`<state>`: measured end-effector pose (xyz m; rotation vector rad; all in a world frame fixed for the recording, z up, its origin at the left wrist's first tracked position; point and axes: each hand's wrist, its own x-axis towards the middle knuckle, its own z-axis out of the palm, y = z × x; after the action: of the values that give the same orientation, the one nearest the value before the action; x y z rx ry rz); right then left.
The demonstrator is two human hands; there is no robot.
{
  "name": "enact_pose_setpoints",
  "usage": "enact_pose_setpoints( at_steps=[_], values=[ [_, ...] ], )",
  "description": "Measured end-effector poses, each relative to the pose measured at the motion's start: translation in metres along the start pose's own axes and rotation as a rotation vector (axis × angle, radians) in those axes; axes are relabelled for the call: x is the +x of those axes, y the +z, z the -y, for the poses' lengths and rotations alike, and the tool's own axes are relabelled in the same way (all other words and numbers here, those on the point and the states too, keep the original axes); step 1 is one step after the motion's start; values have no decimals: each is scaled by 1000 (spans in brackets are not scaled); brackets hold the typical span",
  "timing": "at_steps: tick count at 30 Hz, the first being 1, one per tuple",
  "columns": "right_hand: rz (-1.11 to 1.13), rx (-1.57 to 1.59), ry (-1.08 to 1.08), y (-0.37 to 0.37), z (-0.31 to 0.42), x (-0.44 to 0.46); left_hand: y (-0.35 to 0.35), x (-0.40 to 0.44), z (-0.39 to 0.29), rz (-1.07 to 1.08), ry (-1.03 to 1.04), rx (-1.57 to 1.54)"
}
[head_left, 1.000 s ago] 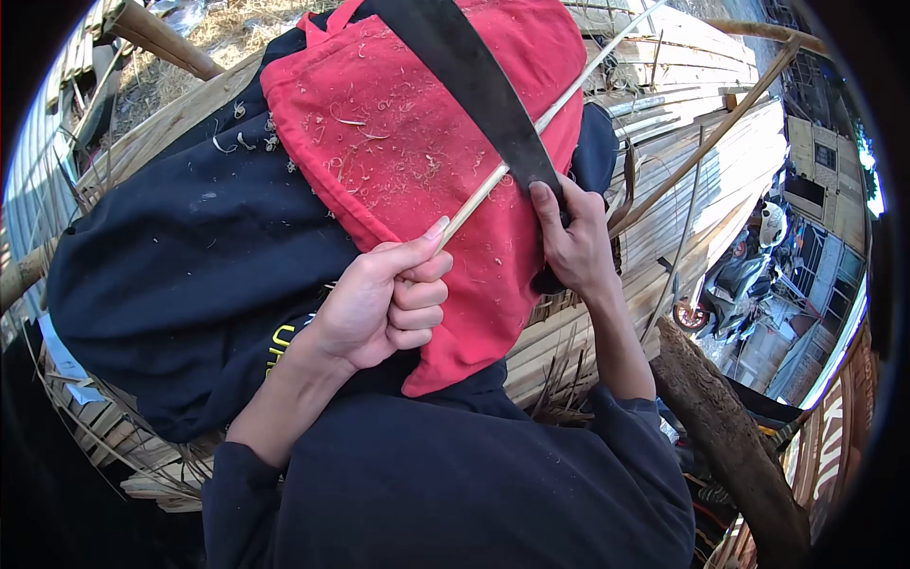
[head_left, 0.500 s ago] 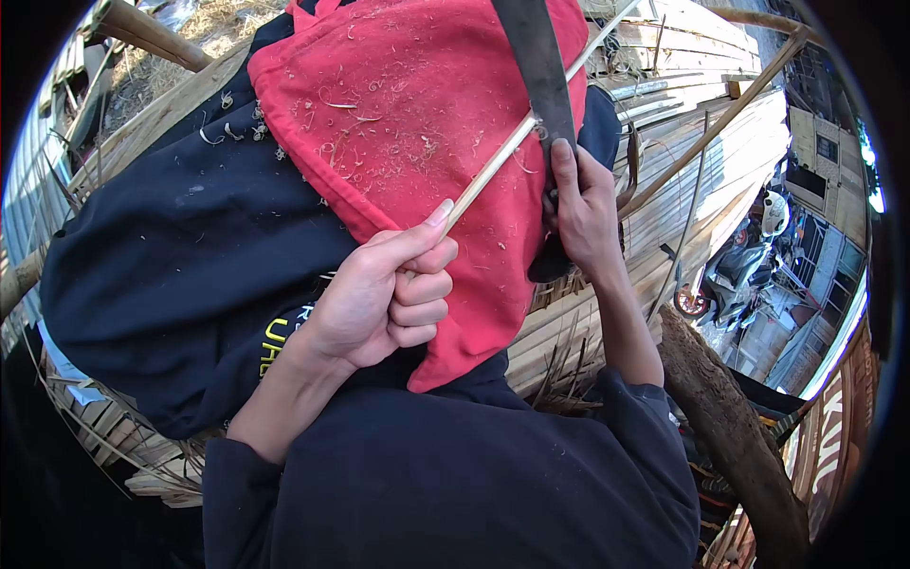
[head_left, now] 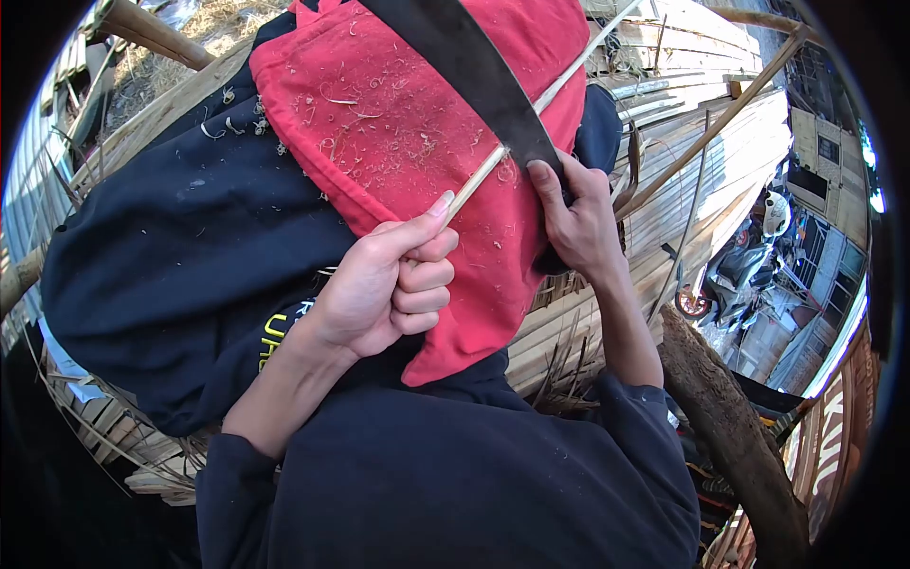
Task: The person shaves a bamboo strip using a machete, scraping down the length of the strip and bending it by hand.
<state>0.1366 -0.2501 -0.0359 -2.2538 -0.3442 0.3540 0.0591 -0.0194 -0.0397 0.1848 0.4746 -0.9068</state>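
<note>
My left hand (head_left: 393,280) is closed around a thin pale wooden stick (head_left: 481,178), its thumb lying along the top. The stick slants up to the right and passes under a long dark blade, showing again beyond it. My right hand (head_left: 583,218) grips the machete (head_left: 474,71) near the base of its blade; the handle is mostly hidden. The blade points up and left, with its edge against the stick. Beneath both lies a red cloth (head_left: 379,114) over my lap, sprinkled with fine curled wood shavings (head_left: 408,152).
Dark trousers (head_left: 180,247) with yellow lettering cover my leg at left. Split bamboo strips (head_left: 682,123) lie at the upper right. A rough log (head_left: 739,427) leans at lower right, and a parked motorbike (head_left: 735,266) stands beyond.
The machete's blade has swung to the left and lies more slanted across the stick. My right hand has turned with it and shifted slightly, while my left hand stays nearly still.
</note>
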Motion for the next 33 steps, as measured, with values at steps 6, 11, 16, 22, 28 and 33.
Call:
enact_pose_setpoints(
  at_steps=[6, 11, 16, 22, 28, 33],
  values=[
    [-57, 141, 231, -2, 1, 6, 7, 1, 2, 55, 24, 20],
    [51, 61, 99, -9, -2, 4, 4, -2, 5, 12, 35, 50],
    [111, 72, 145, -15, -6, 6, 2, -4, 8, 9, 51, 52],
    [-20, 403, 456, -9, -4, 8, 3, -4, 7, 48, 52, 71],
    [42, 129, 167, -11, -3, 8, 1, 2, 5, 25, 67, 83],
    [71, 110, 184, -11, -3, 6, 3, 6, 3, 17, 66, 78]
  ],
)
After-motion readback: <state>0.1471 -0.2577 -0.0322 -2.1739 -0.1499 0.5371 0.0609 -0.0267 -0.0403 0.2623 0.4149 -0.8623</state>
